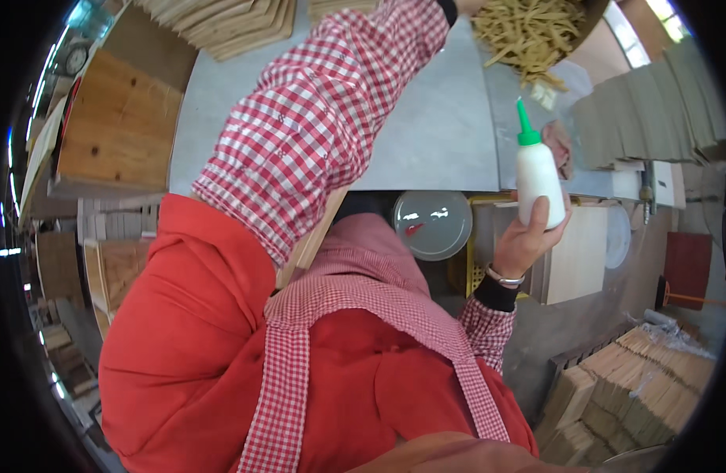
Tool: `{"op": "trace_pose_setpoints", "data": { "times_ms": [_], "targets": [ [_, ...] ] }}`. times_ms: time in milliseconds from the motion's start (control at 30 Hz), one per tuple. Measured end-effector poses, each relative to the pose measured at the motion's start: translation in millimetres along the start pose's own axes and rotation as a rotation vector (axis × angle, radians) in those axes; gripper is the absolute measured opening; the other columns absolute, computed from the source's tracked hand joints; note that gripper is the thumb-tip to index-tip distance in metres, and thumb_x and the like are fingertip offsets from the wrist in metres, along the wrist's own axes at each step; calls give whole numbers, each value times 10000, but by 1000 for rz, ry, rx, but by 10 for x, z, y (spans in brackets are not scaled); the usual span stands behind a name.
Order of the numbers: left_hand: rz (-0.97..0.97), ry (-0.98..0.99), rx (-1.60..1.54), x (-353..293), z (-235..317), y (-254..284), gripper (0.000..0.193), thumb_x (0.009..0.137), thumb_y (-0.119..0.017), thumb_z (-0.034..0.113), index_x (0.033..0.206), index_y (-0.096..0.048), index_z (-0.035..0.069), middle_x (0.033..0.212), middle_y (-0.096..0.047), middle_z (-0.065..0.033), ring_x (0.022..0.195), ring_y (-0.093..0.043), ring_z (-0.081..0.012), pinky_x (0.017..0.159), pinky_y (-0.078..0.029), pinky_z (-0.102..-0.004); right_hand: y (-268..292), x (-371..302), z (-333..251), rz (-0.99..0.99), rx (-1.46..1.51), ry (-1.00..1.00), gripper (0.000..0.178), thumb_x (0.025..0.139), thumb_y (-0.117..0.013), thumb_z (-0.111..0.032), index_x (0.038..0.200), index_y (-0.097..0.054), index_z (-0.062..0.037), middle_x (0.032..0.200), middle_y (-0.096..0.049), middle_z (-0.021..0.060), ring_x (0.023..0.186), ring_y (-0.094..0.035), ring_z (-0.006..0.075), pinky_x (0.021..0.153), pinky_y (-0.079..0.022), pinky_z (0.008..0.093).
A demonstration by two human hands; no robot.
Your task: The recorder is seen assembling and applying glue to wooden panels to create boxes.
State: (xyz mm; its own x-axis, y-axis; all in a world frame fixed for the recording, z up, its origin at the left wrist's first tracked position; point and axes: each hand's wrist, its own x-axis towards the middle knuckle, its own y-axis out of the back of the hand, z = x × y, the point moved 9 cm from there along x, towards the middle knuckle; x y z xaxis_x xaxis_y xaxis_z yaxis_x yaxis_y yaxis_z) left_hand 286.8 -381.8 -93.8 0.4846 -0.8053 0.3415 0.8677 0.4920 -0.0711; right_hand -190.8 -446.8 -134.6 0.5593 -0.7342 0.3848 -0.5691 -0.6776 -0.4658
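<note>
"So, which step?"
"Reaching for strips (528, 31), I'd judge: left hand (468, 6) beside them, grip hidden; right hand (528, 243) wrapped round the bottle (539, 177) at the table (438, 118) edge."
"Next?"
"Probably pinching one."

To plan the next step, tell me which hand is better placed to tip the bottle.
Right, likely: the right hand grips the white bottle, while the left hand is over by the yellowish strips, mostly outside the frame.

You can read no text, label, brand, number or sign on anything in your view.
</note>
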Motion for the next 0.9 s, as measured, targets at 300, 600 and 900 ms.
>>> {"op": "trace_pose_setpoints", "data": {
  "times_ms": [300, 600, 900],
  "targets": [
    [1089, -161, 719, -4061, 2088, -632, 310, 862, -650, 117, 1137, -586, -12, 1057, -617, -57, 952, -567, -129, 833, -450, -256, -462, 115, 242, -105, -74, 89, 438, 873, -630, -255, 1177, -435, -7, 1034, -544, 133, 876, -578, 228, 689, -508, 344],
    [1826, 197, 66, -6638, 1229, -1353, 383, 878, -645, 164, 1208, -506, 28, 918, -579, -12, 774, -543, -86, 659, -436, -216, -1604, 215, 1114, -344, -363, -22, 470, 788, -750, -275, 1059, -495, 12, 836, -576, 83, 625, -571, 116, 470, -439, 219],
    [1600, 394, -542, -6783, 737, -1470, 507, 875, -656, 204, 1299, -422, 54, 1126, -554, -69, 1004, -547, -191, 848, -462, -343, -2182, 267, 1869, -309, -589, -73, 592, 727, -784, -359, 1067, -517, 46, 894, -612, 127, 667, -612, 159, 546, -500, 272]
  ]
}}
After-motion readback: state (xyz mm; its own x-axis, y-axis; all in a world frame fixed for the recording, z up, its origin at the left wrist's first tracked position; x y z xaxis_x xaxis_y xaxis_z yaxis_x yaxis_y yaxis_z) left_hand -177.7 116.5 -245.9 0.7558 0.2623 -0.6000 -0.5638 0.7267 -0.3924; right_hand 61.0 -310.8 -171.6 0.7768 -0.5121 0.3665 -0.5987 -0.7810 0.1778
